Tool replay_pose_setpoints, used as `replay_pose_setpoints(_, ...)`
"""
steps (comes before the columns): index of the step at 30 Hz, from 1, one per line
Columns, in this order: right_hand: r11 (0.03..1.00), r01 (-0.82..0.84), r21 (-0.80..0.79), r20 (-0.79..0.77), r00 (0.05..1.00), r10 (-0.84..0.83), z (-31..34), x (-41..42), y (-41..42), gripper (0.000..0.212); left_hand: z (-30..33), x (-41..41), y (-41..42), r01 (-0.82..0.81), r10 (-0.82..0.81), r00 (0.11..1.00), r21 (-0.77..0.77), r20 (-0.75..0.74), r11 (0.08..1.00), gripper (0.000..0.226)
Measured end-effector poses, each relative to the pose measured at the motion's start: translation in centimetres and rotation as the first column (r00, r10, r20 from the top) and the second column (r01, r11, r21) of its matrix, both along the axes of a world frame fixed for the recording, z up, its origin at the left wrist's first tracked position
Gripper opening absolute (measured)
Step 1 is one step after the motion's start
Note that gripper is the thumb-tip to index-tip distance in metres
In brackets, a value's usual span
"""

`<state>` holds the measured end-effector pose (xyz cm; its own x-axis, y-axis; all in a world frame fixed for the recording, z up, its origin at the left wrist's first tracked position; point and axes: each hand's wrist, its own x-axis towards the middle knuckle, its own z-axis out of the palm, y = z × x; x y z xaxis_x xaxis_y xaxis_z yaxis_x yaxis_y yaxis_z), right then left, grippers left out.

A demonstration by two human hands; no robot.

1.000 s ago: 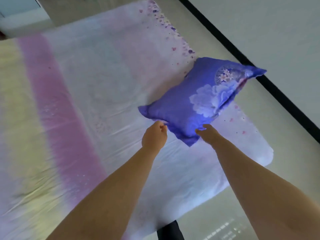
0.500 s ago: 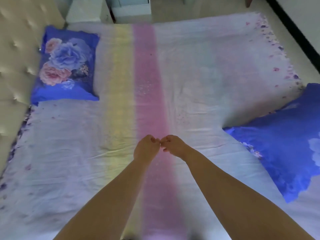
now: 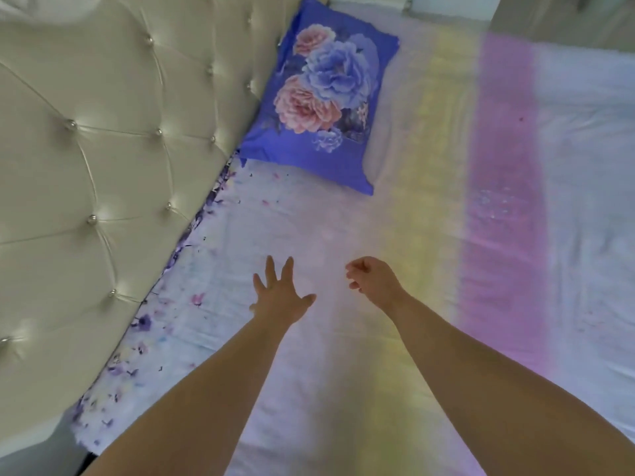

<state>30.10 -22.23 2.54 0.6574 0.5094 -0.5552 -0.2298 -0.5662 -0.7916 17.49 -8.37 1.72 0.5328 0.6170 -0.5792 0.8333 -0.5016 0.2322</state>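
- Hands: my left hand [image 3: 280, 297] is spread wide with straight fingers, holding nothing; my right hand [image 3: 372, 281] has its fingers curled in, also empty.
- Sheet [image 3: 309, 228] lies beneath both; pillow [image 3: 323, 97] at 12 o'clock, against the headboard [image 3: 103, 149].
- Recommendation: flatten both palms and sweep the creases toward 9 o'clock.

The pillow [image 3: 319, 97] lies on the bed [image 3: 584, 166] against the headboard [image 3: 103, 149] at its left edge. Nearer, the left hand [image 3: 280, 297] and right hand [image 3: 372, 280] are side by side over the bed.

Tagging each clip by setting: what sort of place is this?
Most likely a bedroom: a cream tufted headboard, a blue floral pillow lying beside it, and a pastel-striped bedsheet spread over the bed.
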Motion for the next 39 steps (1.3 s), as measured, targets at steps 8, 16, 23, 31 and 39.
replay_pose_setpoints(8,0.999,-0.032,-0.024,0.018,0.999,0.033,-12.2,8.8,10.1,0.007,-14.3,6.6,6.8,0.183,-0.2,0.948,-0.091,-0.246,0.979,0.113)
replay_pose_setpoints(16,0.992,-0.096,-0.077,0.305,0.945,0.115,-21.4,15.6,18.0,0.046,-21.0,8.4,7.2,0.195,-0.236,0.881,-0.139,-0.41,0.971,0.118)
replay_pose_setpoints(23,0.997,0.079,-0.023,0.353,0.933,-0.066,-23.4,20.8,23.3,0.094,-22.0,8.2,7.2,0.175,-0.207,0.912,-0.12,-0.353,0.977,0.118)
replay_pose_setpoints(31,0.984,0.177,-0.019,0.524,0.84,-0.141,-23.5,23.6,24.1,0.061,-22.8,7.8,6.9,0.201,-0.209,0.921,-0.057,-0.328,0.978,0.118)
replay_pose_setpoints(39,0.793,0.567,0.221,-0.181,0.823,-0.538,-21.0,22.3,25.5,0.045,-22.9,7.9,6.6,0.205,-0.205,0.92,-0.035,-0.335,0.978,0.118)
